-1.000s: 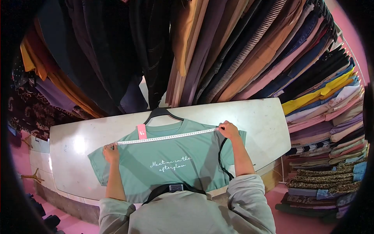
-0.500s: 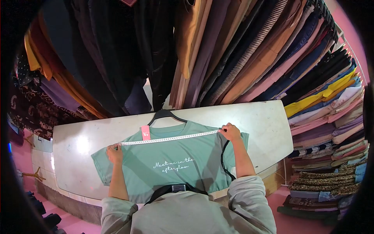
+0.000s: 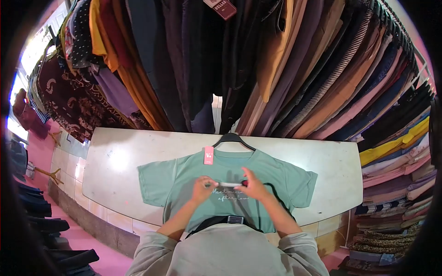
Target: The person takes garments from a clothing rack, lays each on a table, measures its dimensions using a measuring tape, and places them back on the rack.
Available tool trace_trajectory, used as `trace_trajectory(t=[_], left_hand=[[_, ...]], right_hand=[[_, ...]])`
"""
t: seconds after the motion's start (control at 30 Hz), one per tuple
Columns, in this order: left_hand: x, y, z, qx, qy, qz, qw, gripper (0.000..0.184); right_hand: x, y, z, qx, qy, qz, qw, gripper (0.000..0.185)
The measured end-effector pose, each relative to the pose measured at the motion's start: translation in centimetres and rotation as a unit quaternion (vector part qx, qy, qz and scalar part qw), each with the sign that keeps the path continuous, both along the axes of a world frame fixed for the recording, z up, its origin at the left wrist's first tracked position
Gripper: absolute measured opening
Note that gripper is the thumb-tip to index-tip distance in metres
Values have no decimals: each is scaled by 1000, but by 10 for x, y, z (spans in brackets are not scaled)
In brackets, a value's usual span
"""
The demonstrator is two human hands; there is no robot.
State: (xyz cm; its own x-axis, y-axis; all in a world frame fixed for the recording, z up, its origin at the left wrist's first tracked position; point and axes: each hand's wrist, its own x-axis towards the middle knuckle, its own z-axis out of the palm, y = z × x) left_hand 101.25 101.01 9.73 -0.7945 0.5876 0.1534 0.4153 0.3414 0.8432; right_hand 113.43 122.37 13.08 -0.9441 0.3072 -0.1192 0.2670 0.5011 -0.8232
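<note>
A green T-shirt (image 3: 184, 172) with white script lettering lies flat, with a black hanger (image 3: 234, 137) at its neck and a pink tag (image 3: 208, 155) beside the collar. Above the chest lettering, a short white length of tape measure (image 3: 230, 184) spans between my hands. My left hand (image 3: 203, 188) pinches its left end. At the other end my right hand (image 3: 255, 185) is closed around a small dark and red part, with one finger raised. A black cord (image 3: 279, 193) hangs by my right forearm.
The T-shirt rests on a white table (image 3: 115, 184). Hanging trousers (image 3: 152, 69) line the far side. Stacked folded clothes (image 3: 396, 170) stand at the right, dark garments (image 3: 60, 225) at the lower left.
The tape measure was stretched across the shirt from shoulder to shoulder. Both hands have come together over the chest, and the tape between them is much shorter. The view has shifted left.
</note>
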Motion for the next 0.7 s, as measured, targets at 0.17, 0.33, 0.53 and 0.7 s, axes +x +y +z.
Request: trace_trajectory(t=[0.17, 0.33, 0.53, 0.7], left_hand=[[23, -17, 0, -300, 122, -12, 946, 68], [22, -33, -1, -369, 137, -47, 918, 92], [28, -33, 6, -362, 147, -29, 920, 92], [32, -33, 6, -374, 165, -19, 913, 91]], right_hand=[[25, -29, 7, 59, 42, 1, 997, 67], [136, 46, 19, -31, 18, -292, 956, 15], [380, 155, 91, 288, 245, -612, 694, 24], [401, 79, 180, 380, 324, -730, 466, 29]])
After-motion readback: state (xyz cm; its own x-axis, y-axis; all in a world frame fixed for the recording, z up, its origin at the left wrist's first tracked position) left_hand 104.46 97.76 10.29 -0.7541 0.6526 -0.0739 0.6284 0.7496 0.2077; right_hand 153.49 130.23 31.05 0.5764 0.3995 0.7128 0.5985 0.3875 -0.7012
